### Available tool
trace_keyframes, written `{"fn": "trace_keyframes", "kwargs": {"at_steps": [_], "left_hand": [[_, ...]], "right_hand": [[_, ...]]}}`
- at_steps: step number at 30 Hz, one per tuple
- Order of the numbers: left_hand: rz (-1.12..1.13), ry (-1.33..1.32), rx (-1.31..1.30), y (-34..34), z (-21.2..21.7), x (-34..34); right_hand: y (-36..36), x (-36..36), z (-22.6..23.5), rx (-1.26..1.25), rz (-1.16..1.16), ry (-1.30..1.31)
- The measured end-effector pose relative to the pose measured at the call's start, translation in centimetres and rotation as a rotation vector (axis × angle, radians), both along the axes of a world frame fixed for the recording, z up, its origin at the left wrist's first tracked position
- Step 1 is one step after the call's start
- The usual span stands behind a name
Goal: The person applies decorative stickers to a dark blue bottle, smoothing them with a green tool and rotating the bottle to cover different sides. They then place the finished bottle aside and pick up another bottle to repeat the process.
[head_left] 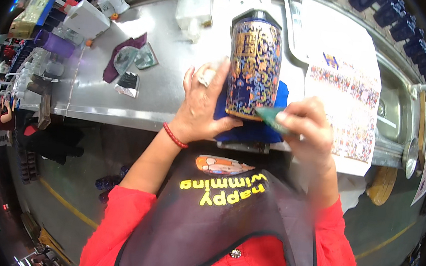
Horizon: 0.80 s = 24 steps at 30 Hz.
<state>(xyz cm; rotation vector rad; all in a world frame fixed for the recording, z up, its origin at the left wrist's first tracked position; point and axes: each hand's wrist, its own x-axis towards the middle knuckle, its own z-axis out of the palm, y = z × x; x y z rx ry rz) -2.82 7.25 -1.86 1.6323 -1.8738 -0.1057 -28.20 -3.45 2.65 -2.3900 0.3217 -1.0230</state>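
A dark blue vase (255, 68) with a dense gold and multicolour floral pattern lies on a blue cloth (283, 94), its black neck end pointing away from me. My left hand (203, 101) steadies it from the left, fingers along its side and thumb by the near end. In my right hand (306, 124) is a flat green scraper (271, 117), pinched between thumb and fingers. Its edge meets the vase's lower right, near the base. The right hand is slightly blurred, so its hidden fingers are hard to make out.
Left on the metal table (169, 77) lie a purple piece (111, 72) and several translucent flat pieces (145, 57). A clear container (194, 8) stands behind them. Printed sheets (345, 89) cover the right side, beside a sink (392, 112). A white box (86, 19) sits far left.
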Motion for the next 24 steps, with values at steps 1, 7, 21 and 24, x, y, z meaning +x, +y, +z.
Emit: {"fn": "trace_keyframes", "kwargs": {"at_steps": [1, 7, 21, 24], "left_hand": [[0.050, -0.042, -0.028, 0.0, 0.4, 0.1], [0.109, -0.304, -0.188, 0.5, 2.6, 0.1], [-0.032, 0.409, 0.066, -0.4, -0.4, -0.3], [-0.062, 0.440, 0.066, -0.7, -0.6, 0.0]], "right_hand": [[-0.1, -0.1, 0.2, 0.017, 0.065, -0.021], [-0.3, -0.5, 0.4, 0.119, -0.033, -0.068], [2.7, -0.1, -1.7, -0.099, -0.137, 0.239], [3.2, -0.4, -2.0, -0.119, -0.136, 0.279]]}}
